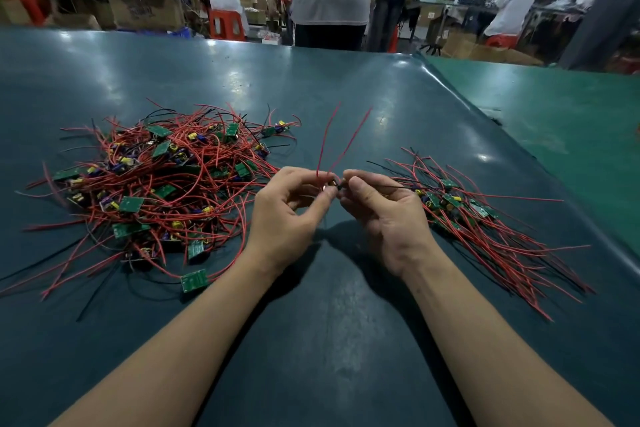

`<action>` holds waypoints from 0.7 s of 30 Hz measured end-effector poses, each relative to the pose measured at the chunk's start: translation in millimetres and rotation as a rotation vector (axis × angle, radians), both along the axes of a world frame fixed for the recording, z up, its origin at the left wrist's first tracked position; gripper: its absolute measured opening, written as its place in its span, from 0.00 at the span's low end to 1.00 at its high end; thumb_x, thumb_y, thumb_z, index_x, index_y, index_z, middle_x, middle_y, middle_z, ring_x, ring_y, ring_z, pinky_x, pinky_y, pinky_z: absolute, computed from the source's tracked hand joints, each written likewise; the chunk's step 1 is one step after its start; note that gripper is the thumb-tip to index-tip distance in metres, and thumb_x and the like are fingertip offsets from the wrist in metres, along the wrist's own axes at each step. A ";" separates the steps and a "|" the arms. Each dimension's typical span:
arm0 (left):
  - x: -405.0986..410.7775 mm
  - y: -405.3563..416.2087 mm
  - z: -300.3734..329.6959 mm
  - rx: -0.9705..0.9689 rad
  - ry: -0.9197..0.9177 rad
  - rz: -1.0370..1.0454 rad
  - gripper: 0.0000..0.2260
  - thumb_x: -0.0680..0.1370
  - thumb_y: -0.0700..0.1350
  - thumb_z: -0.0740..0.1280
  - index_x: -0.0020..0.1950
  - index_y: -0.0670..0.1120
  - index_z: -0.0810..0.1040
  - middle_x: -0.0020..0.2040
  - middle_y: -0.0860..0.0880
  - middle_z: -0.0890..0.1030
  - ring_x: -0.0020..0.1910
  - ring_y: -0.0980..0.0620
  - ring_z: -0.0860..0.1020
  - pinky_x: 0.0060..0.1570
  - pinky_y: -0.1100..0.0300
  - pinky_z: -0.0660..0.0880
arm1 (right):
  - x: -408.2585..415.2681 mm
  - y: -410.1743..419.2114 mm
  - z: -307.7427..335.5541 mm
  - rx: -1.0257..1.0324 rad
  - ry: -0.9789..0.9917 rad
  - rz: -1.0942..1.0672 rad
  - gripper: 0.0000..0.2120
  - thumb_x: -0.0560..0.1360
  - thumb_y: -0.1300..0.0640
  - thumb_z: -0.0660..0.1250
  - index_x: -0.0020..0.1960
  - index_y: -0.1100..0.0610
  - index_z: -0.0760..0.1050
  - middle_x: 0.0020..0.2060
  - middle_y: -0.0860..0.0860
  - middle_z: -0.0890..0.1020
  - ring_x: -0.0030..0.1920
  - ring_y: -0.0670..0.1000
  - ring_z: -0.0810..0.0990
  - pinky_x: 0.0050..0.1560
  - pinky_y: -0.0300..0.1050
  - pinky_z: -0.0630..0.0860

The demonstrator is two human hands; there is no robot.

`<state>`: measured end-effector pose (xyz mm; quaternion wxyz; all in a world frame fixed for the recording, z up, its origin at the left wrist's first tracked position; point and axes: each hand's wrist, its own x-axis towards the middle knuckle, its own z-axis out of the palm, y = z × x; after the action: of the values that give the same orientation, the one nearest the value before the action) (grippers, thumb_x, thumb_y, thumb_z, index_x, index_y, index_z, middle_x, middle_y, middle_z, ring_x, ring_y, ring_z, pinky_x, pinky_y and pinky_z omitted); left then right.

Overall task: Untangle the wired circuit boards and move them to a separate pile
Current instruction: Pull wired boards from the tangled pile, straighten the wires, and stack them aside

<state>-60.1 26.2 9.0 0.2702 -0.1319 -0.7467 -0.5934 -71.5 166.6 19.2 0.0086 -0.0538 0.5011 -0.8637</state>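
Both hands meet over the middle of the dark green table (311, 80), and the grip is shared: the left hand (284, 215) and the right hand (388, 218) each pinch, with thumb and forefinger curled in, the same small circuit board (333, 184), which is almost wholly hidden between the fingertips. Its two red wires (349, 142) rise up and away from the pinch, leaning slightly right, while a thin black wire (391, 185) runs out sideways past the right hand. So the long axis of the piece stands roughly upright and away from the person, with the board at the bottom in the grip. The sorted pile (485, 218) lies just beyond the right hand, its wires combed in one direction; the tangled pile (149, 184) lies on the far side of the left hand. The right hand is clearly the nearer to the sorted pile, so I judge it the natural one to carry the board across, laying the wires along the same line as those already there.
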 end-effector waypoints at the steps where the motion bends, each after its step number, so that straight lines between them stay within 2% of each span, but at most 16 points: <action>1: -0.6 0.4 0.5 0.049 -0.020 0.000 0.07 0.74 0.34 0.73 0.51 0.41 0.82 0.47 0.42 0.82 0.42 0.55 0.82 0.46 0.63 0.79 | -0.8 -0.5 -0.1 -0.014 0.012 -0.010 0.06 0.65 0.65 0.70 0.38 0.58 0.85 0.36 0.53 0.85 0.36 0.48 0.83 0.43 0.38 0.80; 4: -1.8 0.5 2.5 0.225 -0.063 0.019 0.05 0.74 0.32 0.71 0.49 0.37 0.82 0.42 0.45 0.84 0.39 0.58 0.82 0.44 0.66 0.78 | -2.8 0.1 -1.8 -0.053 -0.033 -0.024 0.04 0.66 0.65 0.71 0.41 0.61 0.81 0.33 0.53 0.83 0.34 0.49 0.83 0.43 0.40 0.82; 6: -0.5 0.9 4.0 0.270 -0.044 0.020 0.05 0.74 0.31 0.71 0.49 0.35 0.82 0.41 0.45 0.84 0.39 0.56 0.82 0.45 0.65 0.78 | -0.8 -0.9 -1.9 0.010 -0.125 0.016 0.08 0.67 0.59 0.72 0.43 0.62 0.78 0.30 0.52 0.81 0.28 0.48 0.81 0.41 0.41 0.83; 8: 2.2 1.8 5.4 0.244 -0.025 -0.002 0.05 0.74 0.32 0.71 0.49 0.35 0.82 0.42 0.43 0.84 0.40 0.54 0.82 0.46 0.63 0.78 | 2.9 -2.7 -0.8 0.108 -0.166 0.059 0.14 0.66 0.53 0.72 0.45 0.62 0.79 0.29 0.51 0.80 0.26 0.47 0.79 0.33 0.40 0.81; 11: 3.4 3.2 5.2 0.284 -0.084 -0.082 0.06 0.73 0.31 0.71 0.47 0.39 0.83 0.40 0.49 0.85 0.39 0.56 0.82 0.47 0.64 0.79 | 4.0 0.6 2.2 0.134 -0.121 0.044 0.10 0.67 0.51 0.72 0.45 0.55 0.84 0.31 0.50 0.80 0.26 0.47 0.76 0.26 0.38 0.74; 15: 0.2 4.1 5.6 0.356 -0.184 -0.164 0.06 0.72 0.31 0.71 0.45 0.41 0.82 0.38 0.51 0.85 0.40 0.53 0.82 0.48 0.58 0.80 | 3.9 5.3 6.5 0.123 -0.063 0.019 0.11 0.67 0.52 0.73 0.48 0.54 0.83 0.32 0.48 0.79 0.28 0.46 0.73 0.25 0.37 0.68; 18: -0.1 5.3 5.2 0.378 -0.191 -0.166 0.07 0.73 0.31 0.70 0.45 0.42 0.82 0.37 0.49 0.85 0.39 0.52 0.83 0.45 0.59 0.81 | 5.2 2.8 7.7 0.062 -0.043 -0.045 0.01 0.73 0.59 0.71 0.45 0.55 0.81 0.30 0.48 0.77 0.26 0.46 0.71 0.24 0.36 0.65; 21: -1.4 2.2 5.8 0.457 -0.230 -0.134 0.06 0.74 0.31 0.70 0.44 0.42 0.82 0.35 0.47 0.84 0.35 0.51 0.83 0.41 0.61 0.80 | 2.4 3.0 9.9 -0.042 -0.096 -0.140 0.07 0.77 0.64 0.66 0.43 0.56 0.80 0.28 0.48 0.75 0.24 0.45 0.69 0.22 0.34 0.63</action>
<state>-61.5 28.4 14.8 0.1667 -0.0482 -0.6086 -0.7743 -69.0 169.7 29.1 -0.0288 0.0226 0.4846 -0.8740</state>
